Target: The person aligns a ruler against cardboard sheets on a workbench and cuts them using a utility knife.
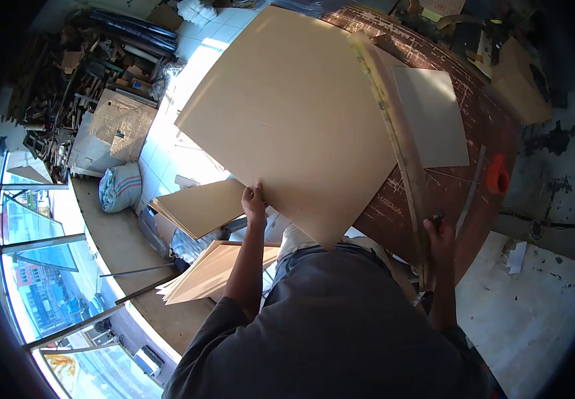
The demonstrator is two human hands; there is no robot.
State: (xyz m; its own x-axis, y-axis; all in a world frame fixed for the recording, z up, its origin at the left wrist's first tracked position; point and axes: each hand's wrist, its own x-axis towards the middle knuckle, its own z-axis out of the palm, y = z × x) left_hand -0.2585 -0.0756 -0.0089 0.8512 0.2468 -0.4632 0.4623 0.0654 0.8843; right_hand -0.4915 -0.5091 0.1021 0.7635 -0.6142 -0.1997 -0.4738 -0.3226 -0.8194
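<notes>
A large tan board (287,113) lies partly over the red-brown scratched table (394,213) and juts out past it to the left. My left hand (255,201) pinches the board's near left edge. Across the board's right side runs a long wooden strip (400,146). My right hand (441,239) is at the near end of this strip, closed around a small dark and red object that is too small to name. A grey sheet (431,116) rests on the table to the right of the strip.
Stacked boards (201,206) and further sheets (207,269) stand left of my body. An orange roll (498,174) sits at the table's right edge. Scrap wood (68,86) and a white sack (120,187) are at the left, above a row of windows.
</notes>
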